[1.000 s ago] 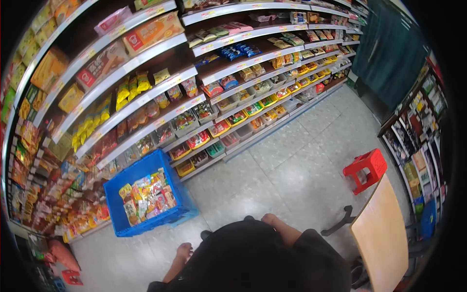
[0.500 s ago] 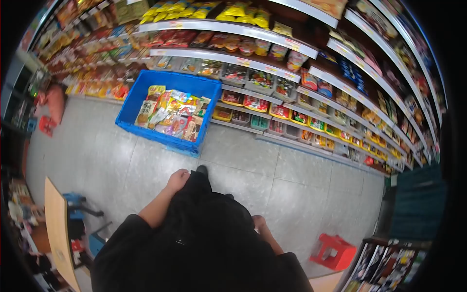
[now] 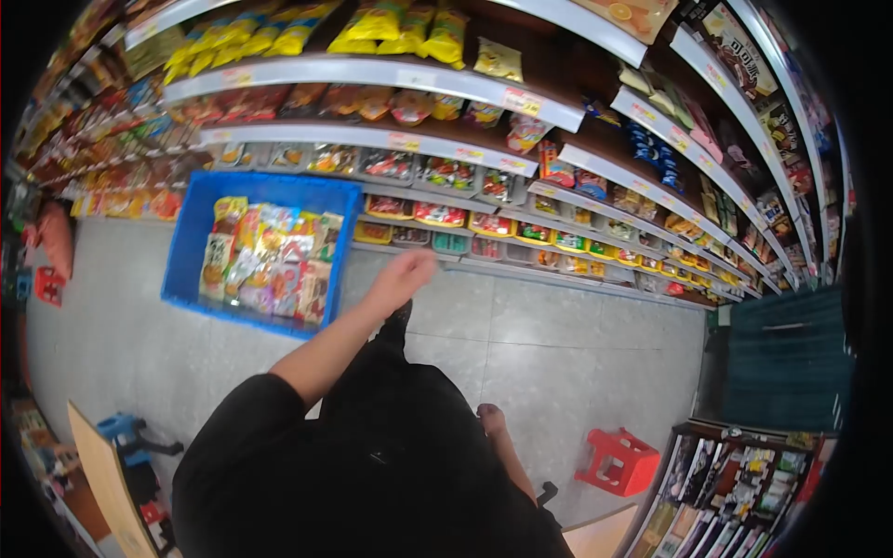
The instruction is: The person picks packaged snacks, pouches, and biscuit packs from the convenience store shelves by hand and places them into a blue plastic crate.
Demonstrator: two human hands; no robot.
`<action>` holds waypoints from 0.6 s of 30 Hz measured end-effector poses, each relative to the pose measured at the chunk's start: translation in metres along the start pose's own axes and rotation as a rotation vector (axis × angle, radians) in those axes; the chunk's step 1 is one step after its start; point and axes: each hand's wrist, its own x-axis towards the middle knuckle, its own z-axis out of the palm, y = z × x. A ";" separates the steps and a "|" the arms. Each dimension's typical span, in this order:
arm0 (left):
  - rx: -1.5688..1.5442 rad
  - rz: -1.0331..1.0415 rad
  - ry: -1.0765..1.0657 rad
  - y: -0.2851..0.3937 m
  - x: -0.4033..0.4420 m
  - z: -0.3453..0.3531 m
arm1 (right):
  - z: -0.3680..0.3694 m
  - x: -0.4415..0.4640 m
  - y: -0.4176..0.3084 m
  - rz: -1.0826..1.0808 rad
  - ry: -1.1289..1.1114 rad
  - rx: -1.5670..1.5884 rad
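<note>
My left hand (image 3: 406,272) is raised in front of me, to the right of a blue crate (image 3: 172,251) and apart from it. Its fingers are curled in, slightly blurred, with nothing seen in them. Low beside my dark clothing hangs my right hand (image 3: 490,418), its fingers loosely curled and partly turned from view. Packaged snacks (image 3: 270,256) in many colours lie piled in the crate, which stands on the floor against the shelves.
Long shop shelves (image 3: 372,139) with bagged and boxed goods curve across the back and right. A red stool (image 3: 621,462) stands at the lower right, near a rack (image 3: 735,502) of packets. A wooden board (image 3: 107,474) is at the lower left. Grey tiled floor (image 3: 530,325) spreads between.
My left hand has risen and swung forward to the right, toward the shelves. The view has shifted closer to the shelving, and the blue crate now appears further left.
</note>
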 end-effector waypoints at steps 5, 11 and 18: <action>-0.088 0.087 -0.088 0.076 0.179 0.063 | -0.029 0.005 -0.023 0.069 0.052 -0.005; -0.121 -0.070 -0.104 0.119 0.296 0.112 | -0.021 -0.004 -0.088 0.259 0.274 0.283; -0.204 0.025 -0.219 0.096 0.302 0.133 | -0.001 0.022 -0.013 0.188 0.314 0.242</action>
